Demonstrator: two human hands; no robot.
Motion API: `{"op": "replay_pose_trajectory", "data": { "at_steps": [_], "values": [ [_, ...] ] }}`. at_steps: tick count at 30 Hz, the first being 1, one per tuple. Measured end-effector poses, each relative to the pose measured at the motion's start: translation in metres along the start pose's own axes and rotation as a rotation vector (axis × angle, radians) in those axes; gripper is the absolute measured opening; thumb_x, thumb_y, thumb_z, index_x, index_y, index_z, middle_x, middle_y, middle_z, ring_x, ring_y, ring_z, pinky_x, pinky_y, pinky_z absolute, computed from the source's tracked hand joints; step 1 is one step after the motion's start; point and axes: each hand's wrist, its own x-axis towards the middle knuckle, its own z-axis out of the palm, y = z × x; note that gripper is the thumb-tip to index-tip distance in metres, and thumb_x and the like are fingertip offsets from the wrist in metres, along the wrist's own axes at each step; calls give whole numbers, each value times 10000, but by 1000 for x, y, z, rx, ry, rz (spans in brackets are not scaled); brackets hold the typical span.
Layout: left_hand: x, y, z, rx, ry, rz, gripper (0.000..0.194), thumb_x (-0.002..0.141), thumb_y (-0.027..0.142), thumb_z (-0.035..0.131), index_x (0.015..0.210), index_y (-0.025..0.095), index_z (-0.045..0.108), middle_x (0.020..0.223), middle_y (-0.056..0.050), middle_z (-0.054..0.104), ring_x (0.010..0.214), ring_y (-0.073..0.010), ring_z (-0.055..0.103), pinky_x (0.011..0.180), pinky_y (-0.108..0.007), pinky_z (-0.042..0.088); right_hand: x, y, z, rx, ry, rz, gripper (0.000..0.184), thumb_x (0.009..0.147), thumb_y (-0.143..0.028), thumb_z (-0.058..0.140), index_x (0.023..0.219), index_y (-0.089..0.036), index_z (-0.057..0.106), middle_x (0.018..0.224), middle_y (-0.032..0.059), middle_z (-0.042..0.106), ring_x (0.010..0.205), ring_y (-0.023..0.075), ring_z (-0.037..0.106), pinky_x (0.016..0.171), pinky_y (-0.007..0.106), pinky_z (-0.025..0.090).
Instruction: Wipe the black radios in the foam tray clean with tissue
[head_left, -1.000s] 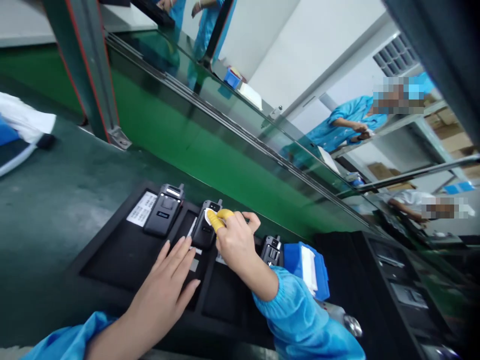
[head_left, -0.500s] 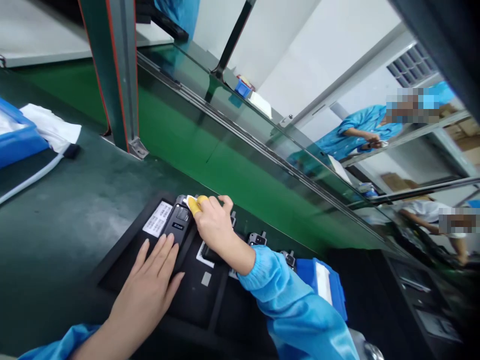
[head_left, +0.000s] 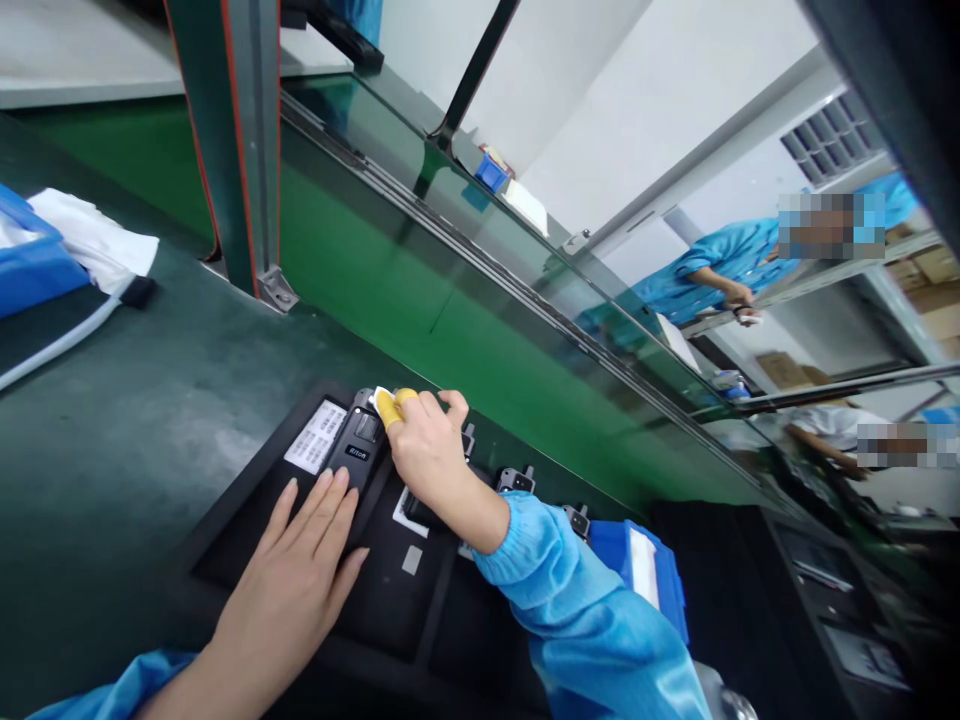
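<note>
r. hand (head_left: 431,445), yellow-cotted fingers pinching white wipe (head_left: 381,398) at top end of blk radio (head_left: 358,450), l. hand (head_left: 289,575), fingers slightly spread on lower end, unit near far l. corner of blk tray (head_left: 247,530)

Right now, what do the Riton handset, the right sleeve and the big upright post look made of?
Riton handset: probably hard plastic, matte black; dull, even surface.
Right sleeve: thin, satiny fabric, likely synthetic; bright highlights along the creases.
Post: grey, likely metal; straight grooves, bracket at its foot.
</note>
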Motion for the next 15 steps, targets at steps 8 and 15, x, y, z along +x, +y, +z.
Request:
{"op": "replay_pose_trajectory", "data": {
  "at_steps": [8,15],
  "values": [
    [1,2,0,-17,18,-27,385,899,292,436,1167,50,570,1299,-196,548,1192,-278,534,1133,-446,228,-28,2,-4,-79,128,49,286,862,-86,477,621,-158,612,698,26,489,743,142,386,858,389,193],
    [-2,2,2,-78,20,-54,383,882,275,476,1184,57,569,1268,-185,575,1191,-276,537,1114,-452,279,-35,-20,-13,53,178,-129,176,915,-191,483,913,-208,658,895,23,574,807,138,409,876,383,208]
  ]
}}
